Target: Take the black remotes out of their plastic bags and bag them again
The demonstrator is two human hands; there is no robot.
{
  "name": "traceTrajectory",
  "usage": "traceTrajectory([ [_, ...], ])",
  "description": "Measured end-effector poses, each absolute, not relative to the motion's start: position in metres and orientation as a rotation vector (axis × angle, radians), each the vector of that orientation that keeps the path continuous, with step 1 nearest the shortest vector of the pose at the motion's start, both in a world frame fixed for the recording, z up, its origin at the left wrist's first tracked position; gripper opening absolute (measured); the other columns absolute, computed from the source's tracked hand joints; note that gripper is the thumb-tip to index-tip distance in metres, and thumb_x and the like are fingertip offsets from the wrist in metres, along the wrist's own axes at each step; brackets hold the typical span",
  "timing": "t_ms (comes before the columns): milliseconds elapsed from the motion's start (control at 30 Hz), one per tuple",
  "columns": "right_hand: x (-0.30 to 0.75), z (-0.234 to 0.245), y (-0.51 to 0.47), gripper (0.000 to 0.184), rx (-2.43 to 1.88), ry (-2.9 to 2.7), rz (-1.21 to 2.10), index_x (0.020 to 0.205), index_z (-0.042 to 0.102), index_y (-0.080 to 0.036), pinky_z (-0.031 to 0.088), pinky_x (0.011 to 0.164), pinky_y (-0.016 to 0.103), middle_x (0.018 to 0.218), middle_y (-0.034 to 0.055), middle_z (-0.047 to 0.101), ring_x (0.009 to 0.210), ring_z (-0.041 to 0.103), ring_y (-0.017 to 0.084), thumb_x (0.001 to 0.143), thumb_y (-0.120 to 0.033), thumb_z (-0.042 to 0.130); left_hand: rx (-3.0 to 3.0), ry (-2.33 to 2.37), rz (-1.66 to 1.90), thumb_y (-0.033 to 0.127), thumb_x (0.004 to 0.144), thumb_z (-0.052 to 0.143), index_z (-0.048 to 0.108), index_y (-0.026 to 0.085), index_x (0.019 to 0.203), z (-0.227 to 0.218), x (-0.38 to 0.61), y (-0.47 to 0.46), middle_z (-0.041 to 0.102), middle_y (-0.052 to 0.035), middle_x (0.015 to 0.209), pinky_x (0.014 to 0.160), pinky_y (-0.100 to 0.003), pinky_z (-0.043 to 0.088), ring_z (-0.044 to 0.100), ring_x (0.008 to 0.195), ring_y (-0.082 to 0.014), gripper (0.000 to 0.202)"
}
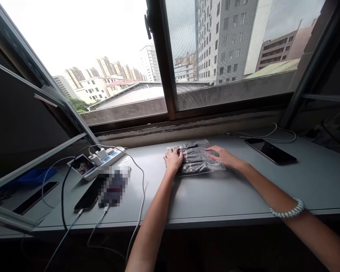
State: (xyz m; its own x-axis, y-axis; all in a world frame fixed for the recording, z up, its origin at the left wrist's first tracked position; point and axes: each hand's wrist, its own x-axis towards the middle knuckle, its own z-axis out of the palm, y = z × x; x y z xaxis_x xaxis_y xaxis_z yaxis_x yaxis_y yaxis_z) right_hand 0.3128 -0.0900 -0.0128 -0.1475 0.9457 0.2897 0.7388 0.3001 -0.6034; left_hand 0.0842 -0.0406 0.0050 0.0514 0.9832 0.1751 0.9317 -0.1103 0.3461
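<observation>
Several clear plastic bags point(197, 168) lie side by side on the grey desk point(215, 196), each around a long dark object with small light marks, perhaps a remote control. My left hand point(174, 160) rests on their left ends with its fingers spread. At their right ends is my right hand point(220, 156), fingers stretched out and apart over the plastic. Whether the right fingertips press on the bags is hard to tell. Neither hand is closed around anything.
Left of the bags, a dark phone point(89, 194) and a blurred-out device point(113, 189) are plugged into cables. Behind them stands a white power strip point(110, 158) with chargers. Another phone point(270, 150) lies at the right. A window point(170, 75) rises behind the desk.
</observation>
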Motion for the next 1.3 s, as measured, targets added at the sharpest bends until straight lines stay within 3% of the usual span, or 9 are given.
traceTrajectory([
  [200, 0.312, -0.014, -0.091, 0.038, -1.536, -1.900, 0.414, 0.117, 0.057, -0.024, 0.041, 0.094, 0.037, 0.121, 0.0076, 0.058, 0.109, 0.055, 0.023, 0.083, -0.039, 0.047, 1.910, 2.091, 0.804, 0.033, 0.083, 0.044, 0.056, 0.020, 0.117, 0.008, 0.071, -0.035, 0.050, -0.0149, 0.126, 0.100, -0.044, 0.028, 0.039, 0.121, -0.0299, 0.038],
  [333, 0.313, -0.015, -0.090, 0.037, -1.514, -1.952, 0.453, 0.113, 0.061, -0.025, 0.044, 0.089, 0.036, 0.115, 0.0063, 0.062, 0.105, 0.057, 0.024, 0.083, -0.042, 0.047, 1.559, 1.888, 1.247, 0.025, 0.078, 0.051, 0.062, 0.020, 0.098, 0.010, 0.057, -0.027, 0.056, -0.0120, 0.117, 0.101, -0.040, 0.028, 0.044, 0.118, -0.0270, 0.023],
  [500, 0.313, -0.015, -0.091, 0.038, -1.497, -1.939, 0.518, 0.114, 0.060, -0.026, 0.045, 0.089, 0.037, 0.118, 0.0058, 0.062, 0.105, 0.058, 0.025, 0.082, -0.042, 0.047, 1.336, 1.718, 1.482, 0.022, 0.081, 0.046, 0.063, 0.018, 0.096, 0.011, 0.045, -0.014, 0.063, -0.0085, 0.103, 0.082, -0.028, 0.044, 0.059, 0.092, -0.0181, 0.023],
  [700, 0.310, -0.010, -0.088, 0.035, -1.474, -1.852, 0.368, 0.115, 0.059, -0.027, 0.048, 0.083, 0.035, 0.114, 0.0043, 0.064, 0.103, 0.059, 0.023, 0.083, -0.034, 0.045, 1.012, 1.435, 1.670, 0.032, 0.081, 0.050, 0.067, 0.017, 0.094, 0.008, 0.038, -0.007, 0.066, -0.0081, 0.097, 0.067, -0.024, 0.046, 0.062, 0.073, -0.0136, 0.026],
  [833, 0.312, -0.002, -0.087, 0.034, -1.519, -1.726, 0.177, 0.111, 0.060, -0.029, 0.049, 0.078, 0.035, 0.113, 0.0019, 0.064, 0.102, 0.059, 0.023, 0.082, -0.026, 0.044, 0.813, 1.276, 1.683, 0.035, 0.072, 0.064, 0.068, 0.017, 0.087, 0.008, 0.035, -0.005, 0.066, -0.0070, 0.098, 0.066, -0.024, 0.045, 0.063, 0.077, -0.0145, 0.024],
  [1067, 0.310, 0.010, -0.097, 0.031, -1.677, -1.573, 0.095, 0.105, 0.062, -0.029, 0.046, 0.061, 0.030, 0.089, -0.0013, 0.071, 0.079, 0.065, 0.020, 0.079, -0.026, 0.045, 0.582, 1.147, 1.771, 0.031, 0.066, 0.072, 0.061, 0.017, 0.076, 0.013, 0.035, -0.002, 0.065, -0.0063, 0.092, 0.071, -0.024, 0.047, 0.064, 0.089, -0.0182, 0.021],
  [1167, 0.308, 0.009, -0.097, 0.028, -1.676, -1.561, 0.120, 0.101, 0.063, -0.028, 0.045, 0.059, 0.028, 0.083, -0.0015, 0.072, 0.074, 0.065, 0.019, 0.076, -0.027, 0.049, 0.555, 1.100, 1.771, 0.032, 0.069, 0.070, 0.057, 0.018, 0.074, 0.015, 0.036, -0.003, 0.063, -0.0058, 0.089, 0.074, -0.025, 0.049, 0.064, 0.092, -0.0195, 0.019],
  [1300, 0.308, 0.006, -0.096, 0.026, -1.671, -1.544, 0.129, 0.097, 0.064, -0.028, 0.042, 0.055, 0.026, 0.079, -0.0028, 0.072, 0.071, 0.065, 0.017, 0.073, -0.027, 0.053, 0.557, 1.091, 1.723, 0.047, 0.078, 0.057, 0.050, 0.019, 0.066, 0.014, 0.039, -0.003, 0.059, -0.0049, 0.080, 0.074, -0.028, 0.051, 0.065, 0.086, -0.0193, 0.031],
])
